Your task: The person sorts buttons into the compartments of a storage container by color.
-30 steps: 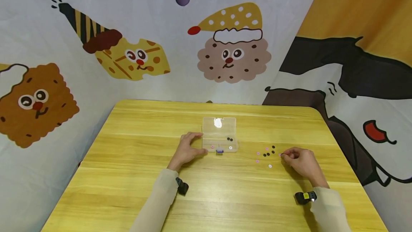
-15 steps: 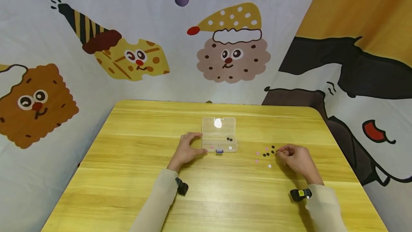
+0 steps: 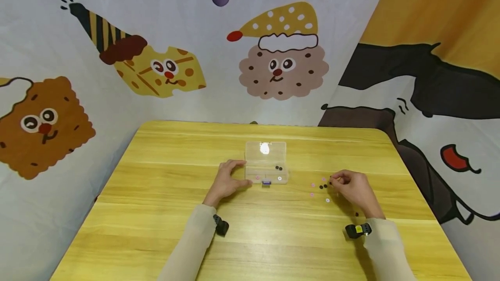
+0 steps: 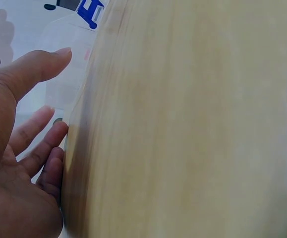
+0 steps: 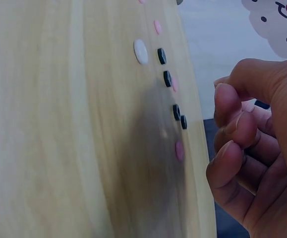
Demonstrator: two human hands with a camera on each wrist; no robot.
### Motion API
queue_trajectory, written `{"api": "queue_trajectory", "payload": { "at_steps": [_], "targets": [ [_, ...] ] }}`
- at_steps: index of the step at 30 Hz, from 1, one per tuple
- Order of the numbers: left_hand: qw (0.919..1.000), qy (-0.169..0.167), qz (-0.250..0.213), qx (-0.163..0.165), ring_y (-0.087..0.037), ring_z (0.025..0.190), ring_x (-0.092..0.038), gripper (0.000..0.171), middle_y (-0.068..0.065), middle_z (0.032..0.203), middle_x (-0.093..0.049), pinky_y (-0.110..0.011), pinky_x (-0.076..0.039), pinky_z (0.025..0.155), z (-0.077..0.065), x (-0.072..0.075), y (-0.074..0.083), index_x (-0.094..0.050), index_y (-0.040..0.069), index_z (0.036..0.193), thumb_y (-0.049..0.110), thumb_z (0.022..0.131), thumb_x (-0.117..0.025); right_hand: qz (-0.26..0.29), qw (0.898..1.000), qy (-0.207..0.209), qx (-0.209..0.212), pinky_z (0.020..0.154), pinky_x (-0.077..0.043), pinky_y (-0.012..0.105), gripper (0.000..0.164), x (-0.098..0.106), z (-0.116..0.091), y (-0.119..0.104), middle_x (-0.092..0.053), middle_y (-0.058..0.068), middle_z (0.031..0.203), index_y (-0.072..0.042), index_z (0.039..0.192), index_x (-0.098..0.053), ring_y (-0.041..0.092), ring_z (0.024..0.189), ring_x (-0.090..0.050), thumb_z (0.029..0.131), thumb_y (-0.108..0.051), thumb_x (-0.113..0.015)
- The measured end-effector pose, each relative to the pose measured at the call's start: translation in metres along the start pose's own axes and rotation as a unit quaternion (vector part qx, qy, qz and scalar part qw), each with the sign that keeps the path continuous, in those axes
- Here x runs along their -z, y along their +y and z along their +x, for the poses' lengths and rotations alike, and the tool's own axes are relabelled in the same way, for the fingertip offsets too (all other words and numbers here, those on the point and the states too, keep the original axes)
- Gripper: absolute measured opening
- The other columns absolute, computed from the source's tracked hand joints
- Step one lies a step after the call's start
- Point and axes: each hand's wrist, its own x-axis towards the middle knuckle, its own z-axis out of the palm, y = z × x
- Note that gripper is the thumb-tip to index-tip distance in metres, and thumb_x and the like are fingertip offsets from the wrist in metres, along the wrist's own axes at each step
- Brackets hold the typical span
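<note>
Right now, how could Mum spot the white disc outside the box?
On the wooden table, look right of the clear open box toward the right hand. The white disc is the only white one loose among pink discs and black discs.

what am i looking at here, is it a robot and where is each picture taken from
No robot, just a person's left hand and right hand. The wide views come from a camera worn on the head; the close ones from the wrist cameras, each watching its own hand. On the wooden table stands a clear box, lid open, with small round pieces inside. Loose black pieces, pink pieces and a white piece lie to its right. The left hand has its thumb and fingers spread at the box's left end. The right hand is by the loose pieces with thumb and finger together; I can't tell whether it holds anything.
</note>
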Motion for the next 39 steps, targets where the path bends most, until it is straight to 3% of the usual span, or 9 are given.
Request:
{"api": "queue_trajectory", "payload": {
  "at_steps": [14,23,39],
  "targets": [
    [1.0000,0.003,-0.007,0.003,-0.028,0.137,-0.039,0.068,-0.003,0.141,-0.059,-0.055,-0.034,0.119,0.000,0.003,0.003,-0.062,0.020,0.138,0.026,0.077,-0.091,0.006,1.000,0.021,-0.006,0.055,-0.049,0.025,0.017,0.009,-0.004,0.014,-0.070,0.006,0.077,-0.008,0.104,-0.073,0.010,0.061,-0.059,0.097,-0.023,-0.071],
    [1.0000,0.001,-0.003,-0.002,-0.029,0.137,-0.040,0.068,-0.004,0.140,-0.060,-0.056,-0.034,0.119,0.001,0.004,0.003,-0.062,0.018,0.139,0.027,0.078,-0.091,-0.008,0.999,0.047,-0.002,0.053,-0.046,0.023,0.019,0.023,-0.020,0.025,-0.071,0.006,0.078,-0.010,0.101,-0.073,0.005,0.063,-0.057,0.098,-0.029,-0.069],
    [1.0000,-0.002,0.000,0.001,-0.029,0.137,-0.040,0.068,-0.004,0.139,-0.060,-0.055,-0.034,0.119,0.000,0.001,0.003,-0.062,0.018,0.139,0.025,0.078,-0.091,-0.030,0.999,-0.001,-0.033,0.057,-0.051,0.023,0.023,0.039,-0.060,0.048,-0.069,0.003,0.085,-0.010,0.102,-0.073,0.004,0.068,-0.060,0.097,-0.032,-0.071]
  ]
}}
